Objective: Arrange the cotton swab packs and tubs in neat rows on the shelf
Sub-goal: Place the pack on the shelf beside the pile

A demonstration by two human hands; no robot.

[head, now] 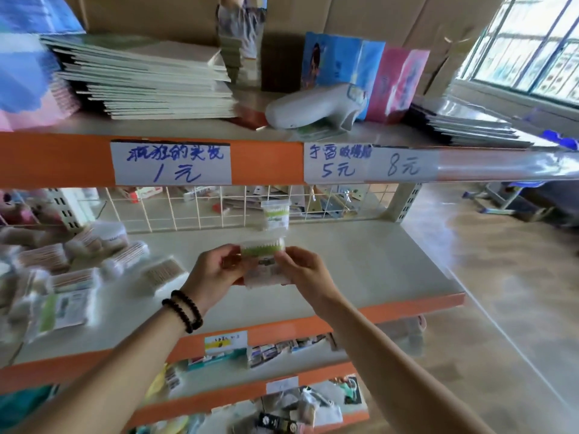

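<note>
Left hand [216,267] and right hand [302,268] pinching green-banded clear cotton swab pack [262,256] by its ends, above cream metal shelf [360,264], matching tub [275,215] behind, tiled floor [517,277] beside.

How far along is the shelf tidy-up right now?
Barely started. One clear green-banded swab tub stands by the wire grid. Left hand and right hand hold a green-topped swab pack. The jumbled swab packs on the shelf's left remain.
</note>
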